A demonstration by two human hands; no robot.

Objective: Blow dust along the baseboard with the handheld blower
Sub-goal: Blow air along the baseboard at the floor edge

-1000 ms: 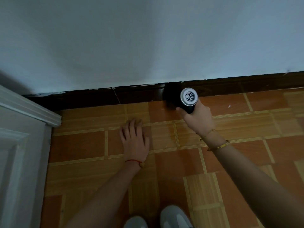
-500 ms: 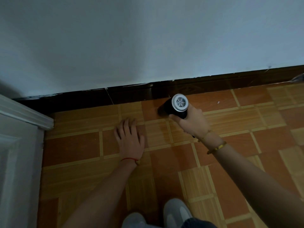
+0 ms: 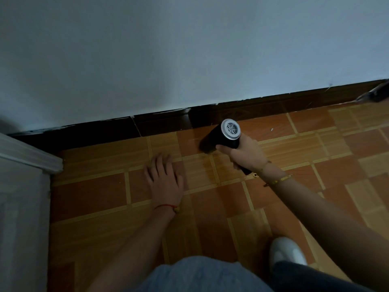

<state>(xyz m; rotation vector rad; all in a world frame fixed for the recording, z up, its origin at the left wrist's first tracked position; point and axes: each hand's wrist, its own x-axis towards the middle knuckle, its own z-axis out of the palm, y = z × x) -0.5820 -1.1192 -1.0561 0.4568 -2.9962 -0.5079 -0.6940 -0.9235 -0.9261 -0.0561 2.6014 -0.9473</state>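
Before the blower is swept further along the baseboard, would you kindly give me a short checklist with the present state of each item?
1. Right hand grips the blower firmly: ok.
2. Nozzle end points toward the baseboard, grille end facing the camera: ok.
3. Left hand rests flat on the floor, clear of the nozzle: ok.
4. Blower running: cannot tell.
5. Dust along the baseboard: cannot tell, too dim.
6. Door frame ahead on the left, apart from the blower: ok.
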